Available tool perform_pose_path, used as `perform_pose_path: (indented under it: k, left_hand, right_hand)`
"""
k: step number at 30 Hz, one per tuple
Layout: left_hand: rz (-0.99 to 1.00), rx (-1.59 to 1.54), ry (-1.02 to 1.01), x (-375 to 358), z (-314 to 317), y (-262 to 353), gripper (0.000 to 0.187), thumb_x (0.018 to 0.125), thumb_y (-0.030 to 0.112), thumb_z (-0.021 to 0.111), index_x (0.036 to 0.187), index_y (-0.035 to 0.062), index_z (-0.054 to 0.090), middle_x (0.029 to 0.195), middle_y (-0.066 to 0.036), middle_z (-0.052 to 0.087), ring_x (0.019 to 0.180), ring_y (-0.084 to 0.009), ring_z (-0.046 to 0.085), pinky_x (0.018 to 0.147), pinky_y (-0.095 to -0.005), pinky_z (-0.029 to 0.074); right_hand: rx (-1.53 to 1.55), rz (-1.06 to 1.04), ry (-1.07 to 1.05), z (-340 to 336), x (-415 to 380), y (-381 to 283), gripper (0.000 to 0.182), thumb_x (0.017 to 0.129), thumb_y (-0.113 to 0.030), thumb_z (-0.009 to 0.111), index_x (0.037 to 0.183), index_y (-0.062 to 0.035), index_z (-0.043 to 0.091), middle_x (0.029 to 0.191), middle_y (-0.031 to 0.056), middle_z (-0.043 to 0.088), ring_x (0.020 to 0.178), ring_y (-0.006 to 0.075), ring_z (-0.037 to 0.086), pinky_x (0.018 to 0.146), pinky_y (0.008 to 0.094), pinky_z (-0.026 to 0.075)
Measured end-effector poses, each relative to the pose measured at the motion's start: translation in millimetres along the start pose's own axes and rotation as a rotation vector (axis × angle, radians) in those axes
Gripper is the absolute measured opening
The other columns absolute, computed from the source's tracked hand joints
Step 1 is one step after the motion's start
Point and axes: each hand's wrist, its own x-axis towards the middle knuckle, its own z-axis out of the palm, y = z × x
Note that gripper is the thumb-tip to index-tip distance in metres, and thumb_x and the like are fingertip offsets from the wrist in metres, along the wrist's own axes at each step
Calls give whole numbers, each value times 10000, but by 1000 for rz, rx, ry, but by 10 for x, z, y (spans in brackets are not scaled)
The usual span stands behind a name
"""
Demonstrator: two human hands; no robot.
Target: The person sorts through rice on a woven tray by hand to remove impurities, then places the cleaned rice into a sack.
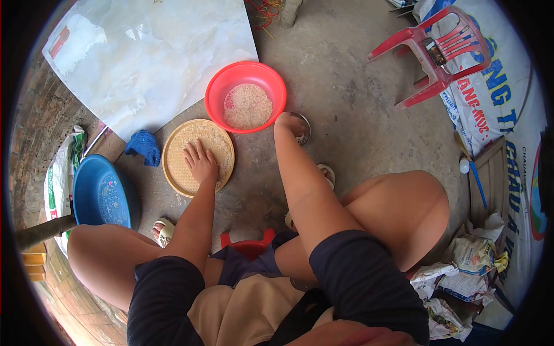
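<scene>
My left hand (202,165) lies flat with spread fingers on a round woven tray (180,135), which has pale grains scattered over it. My right hand (289,123) is at the left side of a small metal bowl (308,128) on the floor. It overlaps the bowl's rim, and its fingers are mostly hidden, so I cannot tell how they are closed. Touching the tray's upper right edge in this view is a red plastic basin (216,86) with a layer of pale, rice-like grains (248,106) in it.
A blue basin (95,187) and a blue cloth (144,147) are at the left. A marbled sheet (156,52) covers the floor at the upper left. On the right are a red chair (424,52), a printed white sack (490,86) and crumpled bags (470,259). A red stool (249,248) shows beneath me.
</scene>
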Motion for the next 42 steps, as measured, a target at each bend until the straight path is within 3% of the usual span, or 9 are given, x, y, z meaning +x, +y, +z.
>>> perform_pose_path:
  k: [5, 11, 19, 26, 32, 35, 37, 38, 42]
  left_hand:
    - [139, -84, -25, -17, -20, 63, 513, 925, 362, 323, 1396, 165, 280, 1468, -127, 184, 1360, -315, 131, 1100, -422, 109]
    - [386, -192, -108, -113, -144, 174, 491, 915, 324, 381, 1363, 129, 337, 1447, -137, 234, 1353, -309, 159, 1099, -408, 142]
    - [338, -124, 7, -81, -213, -11, 210, 848, 261, 515, 968, 90, 528, 1009, -75, 537, 966, -267, 523, 799, -397, 415]
    - [361, -170, -64, 22, -113, -301, 173, 863, 244, 500, 880, 72, 496, 876, -125, 559, 802, -312, 577, 684, -424, 461]
    - [71, -409, -76, 208, -52, -334, 130, 870, 173, 497, 883, 45, 482, 794, -153, 558, 742, -332, 586, 634, -413, 463]
    - [-223, -706, -108, 399, -4, -384, 91, 885, 136, 480, 871, 46, 481, 720, -113, 528, 637, -243, 548, 564, -347, 444]
    - [-652, -1902, -490, 536, -90, -415, 75, 897, 121, 466, 884, 51, 490, 668, -47, 461, 538, -150, 428, 505, -273, 382]
    - [-757, -2094, -513, 601, -222, -329, 83, 900, 117, 452, 893, 44, 492, 643, -5, 400, 504, -105, 333, 471, -233, 316]
    - [-560, -2627, -805, 667, -606, -272, 164, 921, 155, 414, 859, 22, 487, 628, -8, 378, 487, -90, 332, 439, -219, 281]
  right_hand:
    - [48, -452, 447, 98, -228, 68, 265, 751, -190, 556, 947, -20, 503, 1025, 171, 491, 971, 333, 474, 806, 476, 415]
    - [185, -1127, 298, 360, -613, 81, 151, 742, -95, 538, 876, -39, 494, 909, 147, 516, 905, 334, 488, 784, 456, 407]
    - [123, -1435, -207, 573, -1049, 455, 92, 742, -61, 526, 825, -48, 490, 838, 140, 529, 843, 331, 518, 725, 431, 433]
    - [-55, -1514, -413, 635, -1036, 624, 100, 744, -95, 535, 831, -47, 518, 797, 148, 590, 769, 343, 578, 666, 447, 451]
    - [-62, -1381, -415, 606, -981, 609, 97, 749, -107, 542, 830, -56, 538, 750, 166, 612, 732, 349, 597, 642, 456, 454]
    - [-13, -1396, -391, 628, -968, 641, 80, 760, -115, 541, 823, -66, 537, 728, 163, 609, 717, 352, 597, 631, 457, 454]
    - [-27, -1376, -387, 639, -966, 659, 76, 760, -116, 545, 817, -66, 534, 725, 163, 609, 714, 353, 596, 626, 456, 454]
    - [-46, -1358, -381, 637, -968, 657, 74, 759, -116, 548, 810, -65, 532, 722, 162, 608, 710, 354, 596, 621, 456, 454]
    - [-93, -1322, -411, 609, -973, 665, 72, 756, -113, 554, 800, -61, 530, 720, 163, 607, 711, 352, 597, 618, 455, 454]
